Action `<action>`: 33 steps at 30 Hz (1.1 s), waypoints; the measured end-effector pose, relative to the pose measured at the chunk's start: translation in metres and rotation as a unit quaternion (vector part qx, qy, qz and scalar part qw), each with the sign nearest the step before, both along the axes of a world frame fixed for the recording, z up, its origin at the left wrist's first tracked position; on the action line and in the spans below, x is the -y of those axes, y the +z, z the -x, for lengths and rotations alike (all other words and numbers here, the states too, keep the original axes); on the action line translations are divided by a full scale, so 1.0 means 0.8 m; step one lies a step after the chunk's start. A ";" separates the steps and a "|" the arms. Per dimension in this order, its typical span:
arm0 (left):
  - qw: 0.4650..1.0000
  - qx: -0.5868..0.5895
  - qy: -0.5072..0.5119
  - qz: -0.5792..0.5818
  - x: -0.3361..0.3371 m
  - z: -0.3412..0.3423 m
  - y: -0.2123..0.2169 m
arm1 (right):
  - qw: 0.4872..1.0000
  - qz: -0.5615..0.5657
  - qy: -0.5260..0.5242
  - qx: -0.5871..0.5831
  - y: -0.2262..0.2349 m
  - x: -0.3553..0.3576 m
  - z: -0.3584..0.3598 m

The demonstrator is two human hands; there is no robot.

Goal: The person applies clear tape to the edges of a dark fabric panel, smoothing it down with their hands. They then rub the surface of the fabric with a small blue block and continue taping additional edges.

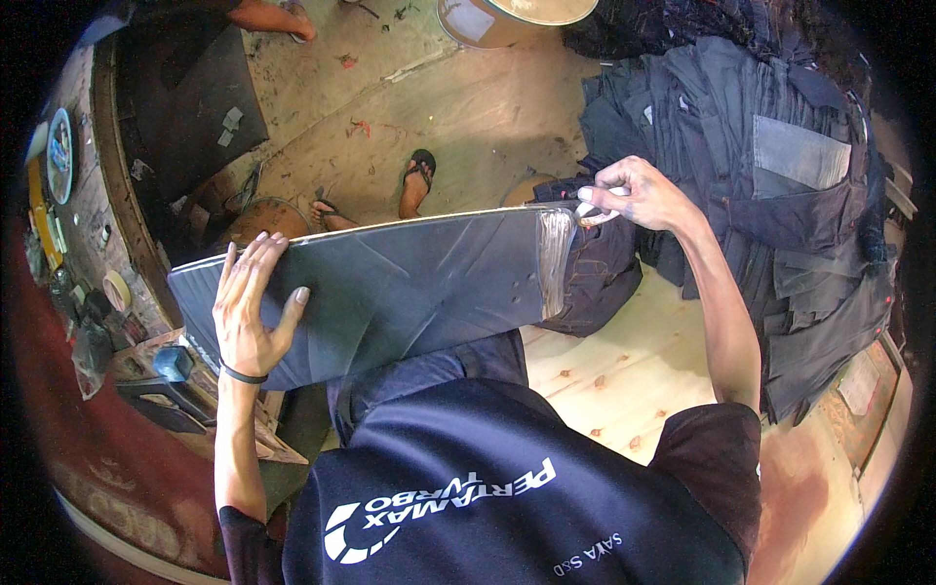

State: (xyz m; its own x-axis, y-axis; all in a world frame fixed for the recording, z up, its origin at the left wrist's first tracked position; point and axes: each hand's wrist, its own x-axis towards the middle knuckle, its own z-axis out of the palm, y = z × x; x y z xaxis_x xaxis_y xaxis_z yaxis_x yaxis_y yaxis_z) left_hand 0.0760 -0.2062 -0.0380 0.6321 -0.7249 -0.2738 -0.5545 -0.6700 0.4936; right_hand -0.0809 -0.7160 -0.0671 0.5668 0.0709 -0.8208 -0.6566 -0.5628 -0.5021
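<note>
A long board covered in smooth dark grey material [409,288] lies across my lap. My left hand [255,307] rests flat on its left part, fingers stretched and fingertips at the far edge. Near the board's right end runs a whitish, shiny, wrinkled band [556,258]. Beyond the band, dark trousers or similar garment cloth [603,268] bunches around or against that end; I cannot tell which. My right hand [639,195] is closed above the cloth, pinching a small white curved object [590,210], its kind unclear.
Dark garments lie in a large heap [682,127] at the right, with a grey faded patch [799,154] on top. A round tub [507,21] stands at the far side. On the left are a worn wooden bench [112,210] and a tape roll [116,290]. Another person's foot [302,24] shows far left.
</note>
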 end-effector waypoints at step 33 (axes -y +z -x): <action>0.999 0.039 -0.018 0.001 -0.007 0.004 -0.003 | 0.996 0.075 0.030 0.031 -0.013 -0.010 0.021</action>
State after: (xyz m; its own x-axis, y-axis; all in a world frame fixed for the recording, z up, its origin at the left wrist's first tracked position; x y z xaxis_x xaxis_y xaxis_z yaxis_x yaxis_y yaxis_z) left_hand 0.0727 -0.2006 -0.0407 0.6247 -0.7482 -0.2235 -0.6151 -0.6479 0.4493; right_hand -0.0978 -0.7083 -0.0775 0.6150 -0.0149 -0.7884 -0.5902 -0.6717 -0.4477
